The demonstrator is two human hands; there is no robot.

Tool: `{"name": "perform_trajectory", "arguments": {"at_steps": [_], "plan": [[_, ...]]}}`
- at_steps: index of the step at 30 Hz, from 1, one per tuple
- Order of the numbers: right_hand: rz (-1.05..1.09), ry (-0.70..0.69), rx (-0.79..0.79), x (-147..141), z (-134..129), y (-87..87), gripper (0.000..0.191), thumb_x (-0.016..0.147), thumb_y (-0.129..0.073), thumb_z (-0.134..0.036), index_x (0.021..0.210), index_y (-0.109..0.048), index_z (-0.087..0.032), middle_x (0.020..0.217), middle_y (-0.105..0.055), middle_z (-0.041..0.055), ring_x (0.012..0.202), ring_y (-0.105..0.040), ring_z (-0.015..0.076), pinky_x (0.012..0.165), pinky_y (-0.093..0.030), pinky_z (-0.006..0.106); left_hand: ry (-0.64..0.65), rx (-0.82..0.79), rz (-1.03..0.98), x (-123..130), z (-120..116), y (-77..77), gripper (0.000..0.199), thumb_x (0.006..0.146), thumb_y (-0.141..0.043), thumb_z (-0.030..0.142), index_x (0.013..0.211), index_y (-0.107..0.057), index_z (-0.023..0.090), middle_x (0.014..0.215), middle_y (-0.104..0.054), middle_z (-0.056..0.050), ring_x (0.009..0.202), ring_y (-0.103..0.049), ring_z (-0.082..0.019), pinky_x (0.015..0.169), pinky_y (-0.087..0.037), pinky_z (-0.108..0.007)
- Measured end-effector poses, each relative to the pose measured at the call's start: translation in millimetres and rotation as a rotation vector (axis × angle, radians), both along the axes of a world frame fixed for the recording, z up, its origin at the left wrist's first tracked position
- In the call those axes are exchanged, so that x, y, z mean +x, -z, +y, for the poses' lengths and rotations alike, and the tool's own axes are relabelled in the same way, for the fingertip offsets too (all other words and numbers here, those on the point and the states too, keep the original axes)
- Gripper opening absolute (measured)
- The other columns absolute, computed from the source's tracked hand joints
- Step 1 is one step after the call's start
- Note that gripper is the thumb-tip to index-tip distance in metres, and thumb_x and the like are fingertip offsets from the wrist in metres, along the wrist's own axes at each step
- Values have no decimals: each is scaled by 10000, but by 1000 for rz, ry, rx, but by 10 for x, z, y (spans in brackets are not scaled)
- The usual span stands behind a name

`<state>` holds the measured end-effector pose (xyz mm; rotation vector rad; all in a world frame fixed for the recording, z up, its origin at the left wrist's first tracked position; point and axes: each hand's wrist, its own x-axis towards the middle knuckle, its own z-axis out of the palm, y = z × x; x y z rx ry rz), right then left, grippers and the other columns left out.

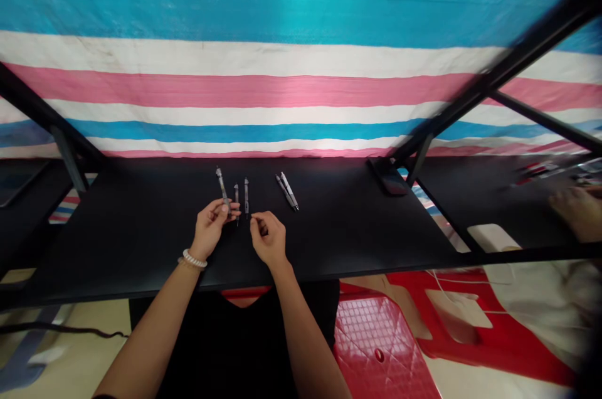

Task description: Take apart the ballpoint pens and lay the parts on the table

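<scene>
My left hand (213, 223) pinches a clear pen (222, 186) near its lower end, and the pen points away from me. Beside those fingers a second clear pen (237, 196) lies on the black table (141, 229), partly next to the fingertips. Just right of it is a third clear pen (246, 196). My right hand (269, 237) is closed, thumb and index finger together, below the third pen; anything between the fingertips is too small to make out. Farther right, a white pen (290, 191) and a dark grey pen (285, 189) lie side by side.
A dark phone (389, 177) lies at the table's back right. Black metal frame bars (451, 110) slope at both sides, before a striped sheet (263, 91). At far right another person's hand (576, 207) rests by blurred pens. A red stool (385, 342) stands below.
</scene>
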<state>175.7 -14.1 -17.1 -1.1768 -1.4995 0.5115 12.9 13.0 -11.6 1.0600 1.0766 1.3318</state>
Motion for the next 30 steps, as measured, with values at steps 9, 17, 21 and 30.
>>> {"name": "perform_trajectory", "arguments": {"at_steps": [9, 17, 21, 30], "plan": [[256, -213, -173, -220, -97, 45, 236, 977, -564, -371, 1106, -676, -208, 917, -737, 57, 636, -682, 153, 570, -555, 265, 239, -101, -242, 20, -72, -63, 326, 687, -908, 280, 946, -754, 155, 887, -709, -30, 806, -653, -118, 774, -534, -234], [376, -88, -193, -208, -117, 87, 266, 952, -610, -427, 1021, -741, -206, 763, -689, 21, 558, -623, 130, 500, -524, 241, 139, -118, -351, 25, -66, -104, 331, 745, -863, 393, 970, -720, 196, 947, -727, -31, 903, -703, -147, 871, -559, -287], [512, -98, -252, -213, -120, 63, 339, 937, -630, -513, 1005, -717, -193, 725, -717, 23, 523, -659, 142, 500, -565, 259, 140, -145, -332, 10, -71, -121, 338, 698, -896, 369, 836, -651, 181, 913, -727, -16, 932, -727, -168, 868, -588, -307], [556, -73, -193, -230, -109, 79, 292, 933, -670, -470, 959, -726, -184, 717, -724, 22, 537, -687, 150, 513, -590, 268, 117, -171, -283, 8, -66, -86, 365, 655, -922, 381, 806, -684, 149, 892, -774, -60, 866, -746, -164, 792, -607, -258]]}}
